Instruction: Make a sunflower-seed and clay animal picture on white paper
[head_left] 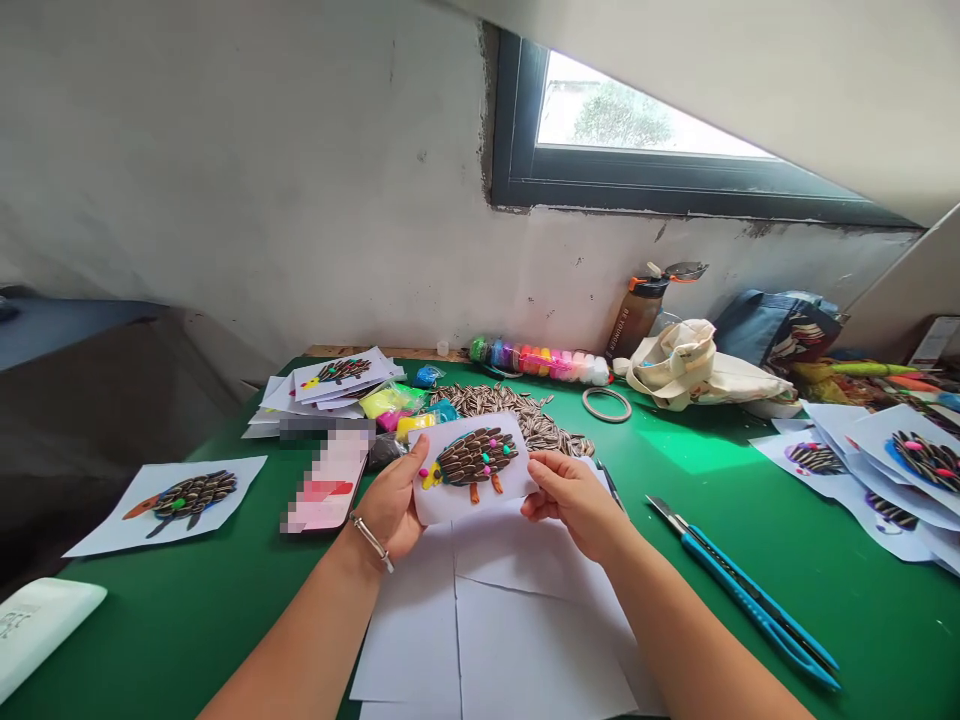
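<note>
Between my two hands is a white paper card (pixel 480 465) with a hedgehog-like animal made of sunflower seeds and coloured clay dots, with orange legs and a yellow face. My left hand (pixel 397 500) grips its left edge, thumb on the front. At the right edge, my right hand (pixel 574 500) pinches the card between thumb and fingers. Below lie blank white paper sheets (pixel 525 640). Behind the card spreads a heap of sunflower seeds (pixel 487 400), beside small bags of coloured clay (pixel 394 402).
A blue utility knife (pixel 750 590) lies at right with its blade showing. Finished seed pictures sit in a left stack (pixel 337 375), a right stack (pixel 900 470) and singly (pixel 180 500). A phone (pixel 330 480), tape ring (pixel 607 404), bottle (pixel 637 310) and cloth bag (pixel 675 365) stand around.
</note>
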